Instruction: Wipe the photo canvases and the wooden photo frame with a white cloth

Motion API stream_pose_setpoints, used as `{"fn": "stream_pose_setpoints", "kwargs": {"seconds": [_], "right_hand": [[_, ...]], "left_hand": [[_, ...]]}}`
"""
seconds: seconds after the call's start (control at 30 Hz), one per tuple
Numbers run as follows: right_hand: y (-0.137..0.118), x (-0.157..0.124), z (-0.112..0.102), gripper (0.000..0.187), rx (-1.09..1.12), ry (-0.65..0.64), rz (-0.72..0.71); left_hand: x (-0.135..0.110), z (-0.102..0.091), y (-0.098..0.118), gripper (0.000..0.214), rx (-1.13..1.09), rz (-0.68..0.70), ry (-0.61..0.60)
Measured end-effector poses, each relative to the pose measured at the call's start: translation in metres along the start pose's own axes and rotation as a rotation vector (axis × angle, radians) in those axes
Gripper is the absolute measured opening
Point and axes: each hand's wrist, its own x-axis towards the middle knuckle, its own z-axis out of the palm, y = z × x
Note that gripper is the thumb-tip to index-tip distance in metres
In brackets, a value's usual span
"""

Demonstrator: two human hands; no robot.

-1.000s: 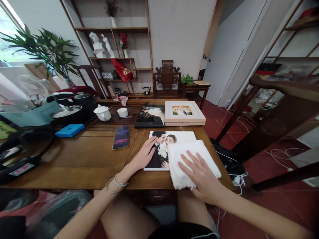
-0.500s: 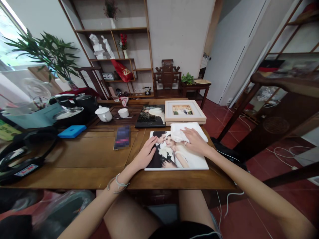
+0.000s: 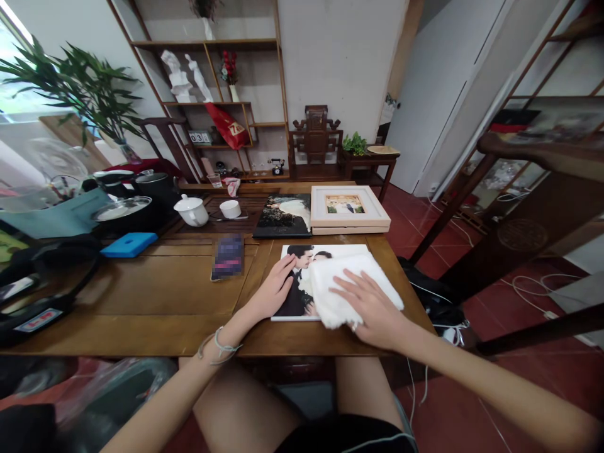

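Observation:
A wedding photo print (image 3: 296, 277) lies flat on the wooden table (image 3: 155, 296) in front of me. My left hand (image 3: 274, 292) rests open on its left edge, fingers flat on the picture. My right hand (image 3: 372, 308) lies flat, fingers spread, on a white cloth (image 3: 340, 286) that covers the right part of the print.
Behind the print lie a dark photo panel (image 3: 284, 217) and a white framed photo (image 3: 348, 209). A phone (image 3: 227, 257), blue box (image 3: 128, 244), white teapot (image 3: 192, 211), cup (image 3: 230, 208) and kettles stand to the left. A dark chair (image 3: 519, 226) and cables are at the right.
My right hand has pulled the white cloth from the print's far edge back toward me across its right side. My left hand has stayed on the left edge.

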Motion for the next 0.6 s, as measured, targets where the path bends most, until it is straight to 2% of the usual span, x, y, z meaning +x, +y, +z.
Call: {"fn": "stream_pose_setpoints", "kwargs": {"seconds": [0.13,0.23,0.33,0.5,0.6], "right_hand": [[0.04,0.046,0.002,0.059,-0.02,0.071,0.126],[0.051,0.066,0.005,0.057,-0.036,0.081,0.197],[0.035,0.061,0.009,0.056,-0.044,0.046,0.168],[-0.024,0.016,0.015,0.068,-0.05,-0.062,-0.044],[-0.042,0.0,0.012,0.073,-0.031,-0.1,-0.091]], "left_hand": [[0.0,0.0,0.001,0.047,0.011,0.005,0.001],[-0.001,0.001,0.001,0.046,0.006,0.018,0.016],[-0.001,0.002,0.0,0.047,-0.005,0.021,0.028],[-0.001,0.001,-0.001,0.047,-0.016,0.024,0.024],[-0.001,0.001,-0.001,0.048,-0.021,0.024,0.013]]}}
